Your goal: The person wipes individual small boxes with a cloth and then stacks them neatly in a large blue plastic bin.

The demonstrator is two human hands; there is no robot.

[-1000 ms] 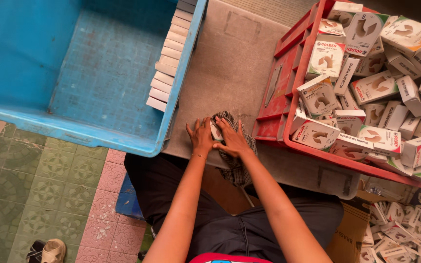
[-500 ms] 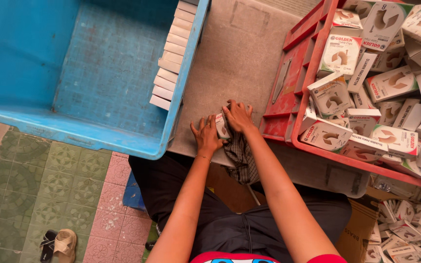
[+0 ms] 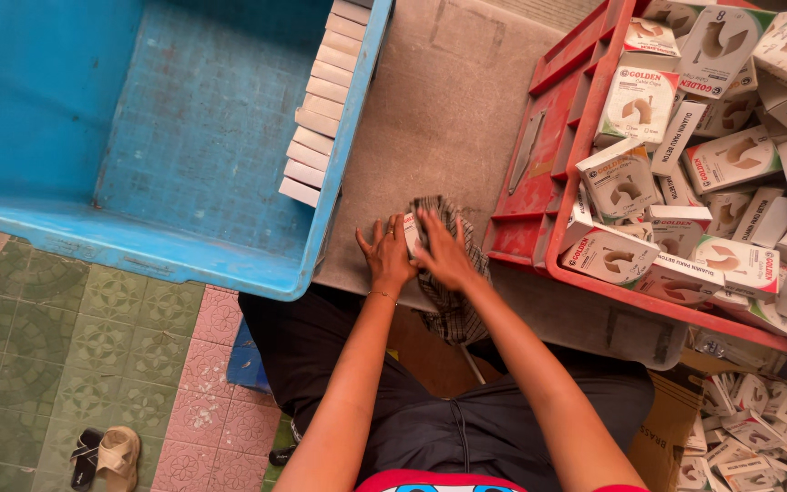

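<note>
My left hand [image 3: 386, 255] and my right hand [image 3: 444, 254] press together on a small white box [image 3: 409, 231] that rests on a checked cloth [image 3: 453, 301] at the near edge of a grey board [image 3: 439, 109]. Both hands' fingers lie over the box and mostly hide it. The cloth hangs down over the board's edge toward my lap. To the left a big blue crate [image 3: 138, 137] holds a row of white boxes [image 3: 321, 100] standing along its right wall. A red crate [image 3: 539, 191] on the right is heaped with several white printed boxes [image 3: 721, 164].
A flat metal blade [image 3: 526, 150] lies in the red crate's side section. A cardboard carton [image 3: 740, 428] at lower right holds several flattened box blanks. Tiled floor with a pair of sandals [image 3: 107, 456] shows at lower left.
The view has shifted slightly. My hands have stayed on the small box on the cloth, with the fingers shifting over it.
</note>
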